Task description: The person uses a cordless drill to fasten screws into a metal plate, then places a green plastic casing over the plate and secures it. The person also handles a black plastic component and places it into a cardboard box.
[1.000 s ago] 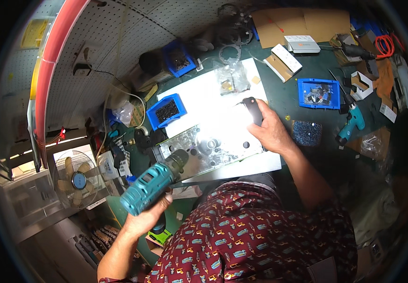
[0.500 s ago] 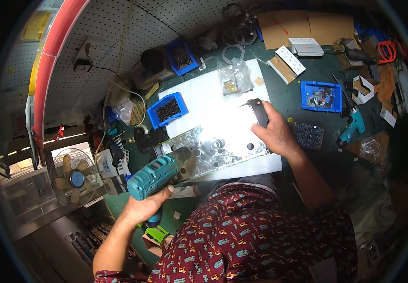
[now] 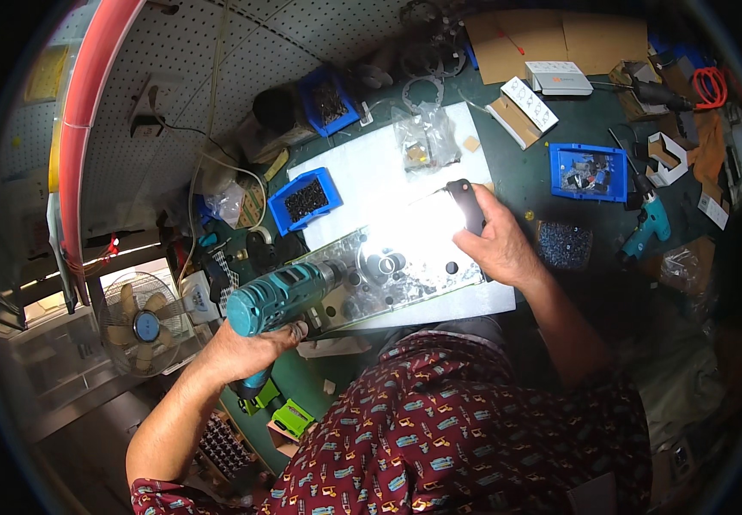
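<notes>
Left hand is clamped around the grip of a teal cordless drill, its chuck held over the left end of a holed metal plate. By the right hand, a black object, partly lost in glare, is gripped at the plate's far right edge. Beyond the plate's left end, a blue bin is set.

- White flat box at the far side of the bench: an orange mark and small print, too small to read.
- Open white carton just beside it: a row of dark printed marks, unreadable.
- Small white carton at the right: dark print, unreadable.
- Fan: a pale mark on its blue hub, illegible.
</notes>
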`<state>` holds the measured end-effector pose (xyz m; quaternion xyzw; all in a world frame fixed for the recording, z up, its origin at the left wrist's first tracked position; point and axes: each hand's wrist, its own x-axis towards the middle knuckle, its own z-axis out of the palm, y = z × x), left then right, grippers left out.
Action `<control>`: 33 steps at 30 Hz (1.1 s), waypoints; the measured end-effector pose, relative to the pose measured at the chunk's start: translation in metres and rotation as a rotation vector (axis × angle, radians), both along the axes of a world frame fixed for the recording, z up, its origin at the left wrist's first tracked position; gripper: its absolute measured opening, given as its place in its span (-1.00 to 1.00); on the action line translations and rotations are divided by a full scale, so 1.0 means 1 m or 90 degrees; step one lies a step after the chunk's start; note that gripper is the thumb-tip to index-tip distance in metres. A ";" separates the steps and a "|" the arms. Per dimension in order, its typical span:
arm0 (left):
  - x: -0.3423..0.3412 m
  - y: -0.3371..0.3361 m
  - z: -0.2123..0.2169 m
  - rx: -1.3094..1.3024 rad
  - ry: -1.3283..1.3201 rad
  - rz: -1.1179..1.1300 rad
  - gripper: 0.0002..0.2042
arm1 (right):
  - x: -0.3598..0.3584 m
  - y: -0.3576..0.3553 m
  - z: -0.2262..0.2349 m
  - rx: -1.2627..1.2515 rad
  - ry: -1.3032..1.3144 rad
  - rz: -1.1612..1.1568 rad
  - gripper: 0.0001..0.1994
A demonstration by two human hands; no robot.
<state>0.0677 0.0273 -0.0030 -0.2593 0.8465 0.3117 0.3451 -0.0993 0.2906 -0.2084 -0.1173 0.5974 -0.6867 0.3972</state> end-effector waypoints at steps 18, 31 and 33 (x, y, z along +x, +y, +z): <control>0.011 -0.021 0.018 0.263 -0.018 0.316 -0.73 | -0.002 -0.010 0.006 0.121 0.203 -0.020 -0.52; 0.240 -0.164 -0.200 -0.222 0.403 0.266 -0.52 | 0.105 0.009 -0.019 0.232 0.068 -0.511 -0.12; 0.274 -0.169 -0.264 -0.291 0.355 0.312 -0.51 | 0.138 -0.013 -0.003 0.210 -0.097 -0.546 -0.05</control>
